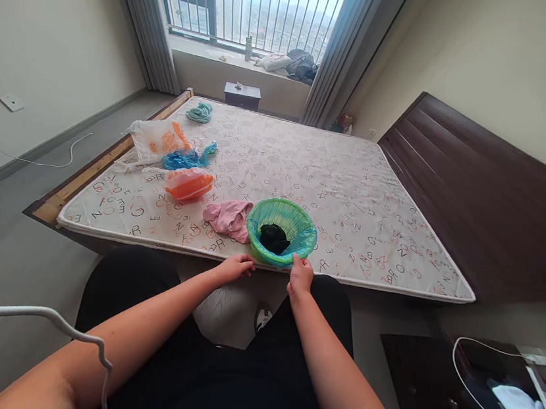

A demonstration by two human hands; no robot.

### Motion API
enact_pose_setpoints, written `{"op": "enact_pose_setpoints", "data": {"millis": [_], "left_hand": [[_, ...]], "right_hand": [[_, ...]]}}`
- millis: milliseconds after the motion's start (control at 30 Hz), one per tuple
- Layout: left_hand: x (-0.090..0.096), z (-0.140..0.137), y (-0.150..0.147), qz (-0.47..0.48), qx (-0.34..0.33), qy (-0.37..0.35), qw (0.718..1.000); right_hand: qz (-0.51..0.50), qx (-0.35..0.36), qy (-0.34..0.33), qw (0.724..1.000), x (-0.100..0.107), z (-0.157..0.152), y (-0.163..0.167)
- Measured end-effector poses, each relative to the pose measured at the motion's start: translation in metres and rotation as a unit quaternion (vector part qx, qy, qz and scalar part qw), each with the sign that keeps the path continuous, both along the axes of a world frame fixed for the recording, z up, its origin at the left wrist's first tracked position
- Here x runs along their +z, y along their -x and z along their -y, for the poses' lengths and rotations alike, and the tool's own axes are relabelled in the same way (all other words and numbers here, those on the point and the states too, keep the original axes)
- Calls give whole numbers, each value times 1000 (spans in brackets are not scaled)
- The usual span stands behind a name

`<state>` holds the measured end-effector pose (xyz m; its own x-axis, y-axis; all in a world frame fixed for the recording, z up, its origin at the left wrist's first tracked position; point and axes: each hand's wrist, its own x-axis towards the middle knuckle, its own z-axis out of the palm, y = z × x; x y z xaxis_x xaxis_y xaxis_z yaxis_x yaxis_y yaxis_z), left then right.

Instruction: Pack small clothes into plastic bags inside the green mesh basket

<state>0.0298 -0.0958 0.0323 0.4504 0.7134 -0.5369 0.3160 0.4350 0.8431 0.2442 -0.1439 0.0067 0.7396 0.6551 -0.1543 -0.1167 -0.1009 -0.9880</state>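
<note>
A green basket [257, 249] stands at the mattress's near edge, lined with a thin blue plastic bag [304, 243]. Dark, crumpled black material [273, 238] lies in its bottom. My right hand [301, 275] is closed at the near right of the rim, thumb and fingers pinching the bag's edge there. Just below the basket's near left side is my left hand [236, 268], its fingers loosely bent and slightly apart, with nothing visible in them. A crumpled pink cloth [229, 218] lies directly left of the basket.
On the lettered mattress [344, 193], farther left, are an orange plastic bundle [188, 184], a blue plastic bag [181, 159], a white-and-orange bag [154, 139] and a teal cloth [199, 112]. A dark headboard [478, 190] rises at right. A white cable [40, 314] crosses my left arm.
</note>
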Motion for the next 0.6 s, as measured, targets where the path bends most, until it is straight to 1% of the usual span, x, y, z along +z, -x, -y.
{"op": "enact_pose_setpoints", "data": {"millis": [67, 167, 233, 300, 367, 433, 600], "left_hand": [[4, -6, 3, 1, 60, -1, 998], [13, -19, 12, 11, 171, -16, 985], [20, -30, 21, 21, 239, -26, 970], [26, -40, 29, 28, 288, -27, 957], [30, -49, 37, 42, 307, -26, 950], [34, -54, 42, 57, 299, -30, 952], [36, -58, 50, 53, 259, -62, 962]], "right_hand": [[-11, -45, 16, 999, 0, 0, -3], [-11, -107, 7, 994, 5, 2, -8], [-6, -119, -4, 993, 12, 2, -11], [-18, -99, -16, 995, 19, 3, -13], [-36, -55, -30, 997, 24, 3, -13], [-50, -20, -42, 998, 28, 3, -11], [-39, -4, -37, 999, 26, 6, -10]]}}
